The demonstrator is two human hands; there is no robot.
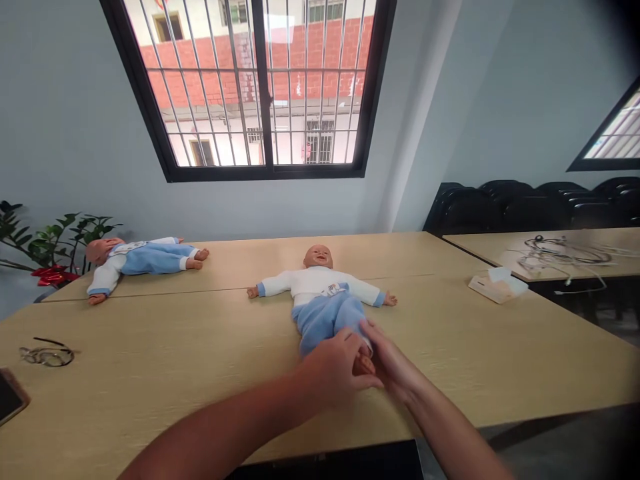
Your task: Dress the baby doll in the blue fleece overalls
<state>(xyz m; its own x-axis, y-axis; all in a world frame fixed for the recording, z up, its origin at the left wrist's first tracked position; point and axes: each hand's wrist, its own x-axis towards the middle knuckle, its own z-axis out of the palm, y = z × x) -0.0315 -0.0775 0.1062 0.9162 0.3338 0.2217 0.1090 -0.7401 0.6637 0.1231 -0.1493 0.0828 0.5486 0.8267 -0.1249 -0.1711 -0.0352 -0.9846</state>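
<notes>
A baby doll (320, 287) in a white top and light blue trousers lies on its back on the wooden table (200, 387), arms spread wide and head away from me. My left hand (337, 367) curls around the lower part of the doll's leg on the right, fingers on top and thumb near the bare foot (364, 364). My right hand (390, 357) grips the same leg from its outer side, fingers along the blue trouser leg (350, 313). The doll's other foot is hidden behind my left forearm.
A second doll (155, 257), dressed alike, lies at the back left near a plant (55, 240). Glasses (47, 353) and a phone (10, 397) lie left. A tissue pack (497, 285) sits right; cables (565, 253) lie beyond. A black object (335, 465) is at the front edge.
</notes>
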